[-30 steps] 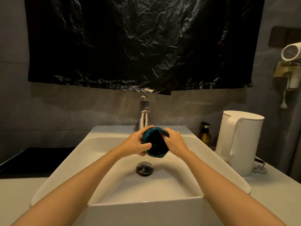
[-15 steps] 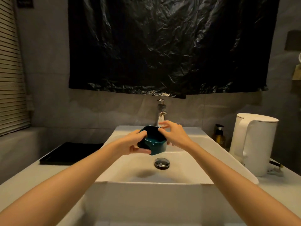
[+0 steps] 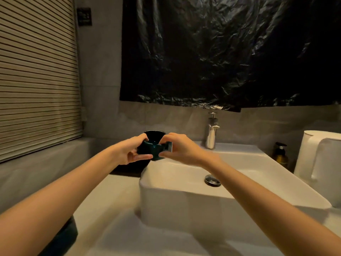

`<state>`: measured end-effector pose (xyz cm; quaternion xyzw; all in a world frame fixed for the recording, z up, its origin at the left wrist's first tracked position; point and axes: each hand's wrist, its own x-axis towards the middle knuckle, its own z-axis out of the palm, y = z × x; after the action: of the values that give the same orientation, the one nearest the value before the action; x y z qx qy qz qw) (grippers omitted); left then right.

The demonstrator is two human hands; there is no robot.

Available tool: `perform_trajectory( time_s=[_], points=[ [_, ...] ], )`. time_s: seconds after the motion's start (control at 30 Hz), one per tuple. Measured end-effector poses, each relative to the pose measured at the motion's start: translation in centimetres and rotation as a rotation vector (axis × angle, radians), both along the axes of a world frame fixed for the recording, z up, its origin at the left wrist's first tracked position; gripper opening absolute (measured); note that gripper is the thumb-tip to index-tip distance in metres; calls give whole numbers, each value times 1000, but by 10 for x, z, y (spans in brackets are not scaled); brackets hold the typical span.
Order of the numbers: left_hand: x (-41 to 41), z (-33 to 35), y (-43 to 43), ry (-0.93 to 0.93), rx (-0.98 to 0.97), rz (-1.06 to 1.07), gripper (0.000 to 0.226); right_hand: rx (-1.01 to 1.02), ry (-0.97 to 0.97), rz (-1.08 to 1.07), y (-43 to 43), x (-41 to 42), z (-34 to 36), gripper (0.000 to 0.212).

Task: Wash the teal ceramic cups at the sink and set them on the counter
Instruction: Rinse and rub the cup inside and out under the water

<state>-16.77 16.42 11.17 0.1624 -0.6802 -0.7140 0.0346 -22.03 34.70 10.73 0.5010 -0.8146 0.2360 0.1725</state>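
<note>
A teal ceramic cup (image 3: 152, 149) is held in the air between both hands, above the left rim of the white sink (image 3: 184, 183) and the dark tray behind it. My left hand (image 3: 129, 151) grips its left side, thumb on the rim. My right hand (image 3: 180, 147) holds its right side by the handle. The cup's mouth tilts toward me. A dark teal object (image 3: 62, 239) shows partly at the bottom left, under my left forearm; what it is I cannot tell.
A chrome faucet (image 3: 211, 133) stands behind the basin, with the drain (image 3: 212, 180) below. A white kettle (image 3: 321, 163) and a pump bottle (image 3: 281, 154) are on the right. A dark tray (image 3: 129, 169) lies on the counter (image 3: 110, 200) left of the sink. A blind covers the left window.
Both hands carried the cup from over the basin to the left, past the sink's left rim. The view turned left with them.
</note>
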Motion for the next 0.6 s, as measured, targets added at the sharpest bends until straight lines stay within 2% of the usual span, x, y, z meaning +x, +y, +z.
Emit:
perform_trajectory(
  time_s=[0.1, 0.2, 0.37, 0.5, 0.6],
  points=[
    [21, -6, -25, -15, 9, 35, 29, 10, -5, 65, -30, 15, -5, 19],
    [39, -14, -54, -17, -10, 49, 33, -17, -24, 74, -63, 28, -16, 20],
    [61, -36, -102, -58, -313, 80, 48, -37, -50, 43, -113, 51, -32, 21],
    [73, -62, -137, -29, -540, 215, 40, 8, -85, 31, -145, 56, -64, 21],
    [82, -80, -155, -3, -544, 256, 32, 32, -104, 15, -159, 56, -89, 22]
  ],
)
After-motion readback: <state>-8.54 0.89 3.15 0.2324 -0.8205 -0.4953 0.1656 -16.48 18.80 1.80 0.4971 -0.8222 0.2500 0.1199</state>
